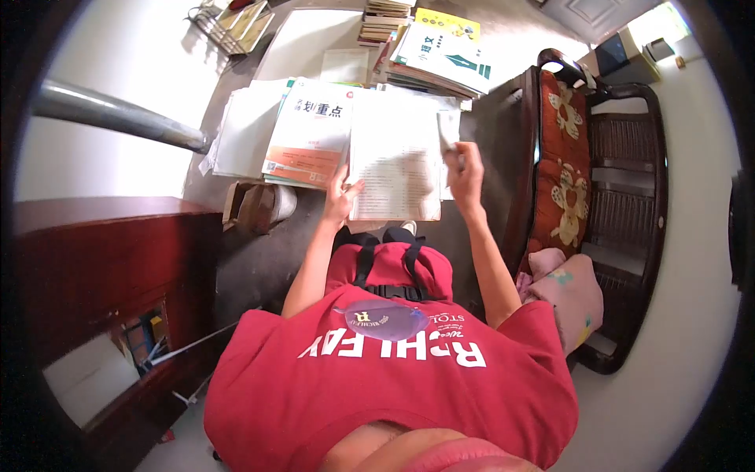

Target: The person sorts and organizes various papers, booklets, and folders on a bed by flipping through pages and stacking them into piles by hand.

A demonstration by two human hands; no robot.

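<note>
A book (393,169) with printed lines on its white page lies in front of me at the near side of the table. My left hand (340,197) is closed on its lower left edge, thumb on top of the page. My right hand (465,169) is at the right edge, fingers curled around a page (448,126) that stands partly raised there; the fingertips are slightly blurred. Left of the book lies a workbook (308,130) with a white and orange cover and Chinese lettering, touching or close beside it.
More papers (244,134) lie at the table's left. Behind are stacked books (444,51) with a yellow and green cover on top, plus another book pile (384,22). A wooden bench (625,173) with red cushions stands right; a dark red cabinet (110,259) stands left. A metal pipe (118,114) juts in.
</note>
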